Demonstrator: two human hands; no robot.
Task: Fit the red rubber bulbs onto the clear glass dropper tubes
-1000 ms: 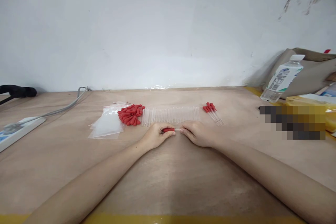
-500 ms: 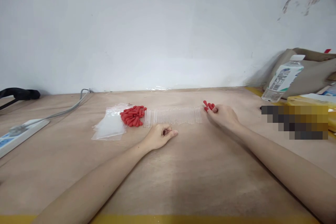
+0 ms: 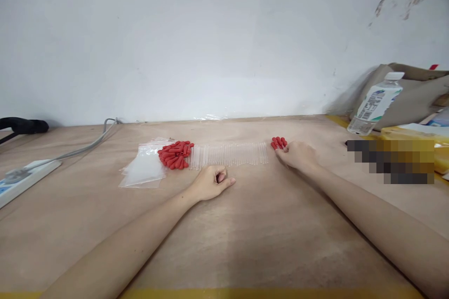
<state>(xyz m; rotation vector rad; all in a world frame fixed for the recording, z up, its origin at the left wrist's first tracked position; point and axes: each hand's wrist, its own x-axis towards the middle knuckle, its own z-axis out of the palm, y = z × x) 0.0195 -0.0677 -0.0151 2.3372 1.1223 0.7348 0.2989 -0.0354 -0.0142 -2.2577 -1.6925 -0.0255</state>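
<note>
My left hand (image 3: 211, 181) rests on the table, fingers loosely curled, with nothing visible in them. It lies just in front of a row of clear glass tubes (image 3: 229, 154). A heap of red rubber bulbs (image 3: 175, 153) sits at the left end of that row. My right hand (image 3: 297, 154) lies at the right end of the row, its fingertips closed on a dropper among the finished droppers with red bulbs (image 3: 279, 142). The hand hides the glass stems of these droppers.
Clear plastic bags (image 3: 145, 168) lie left of the red bulbs. A white power strip (image 3: 24, 175) with a grey cable (image 3: 87, 146) is at far left. A water bottle (image 3: 374, 105) leans on a brown box at far right, beside yellow items.
A second ago both hands held a red-bulbed dropper between them. My right hand then carried it right to the finished droppers and lowered onto them. My left hand stayed put, curled.
</note>
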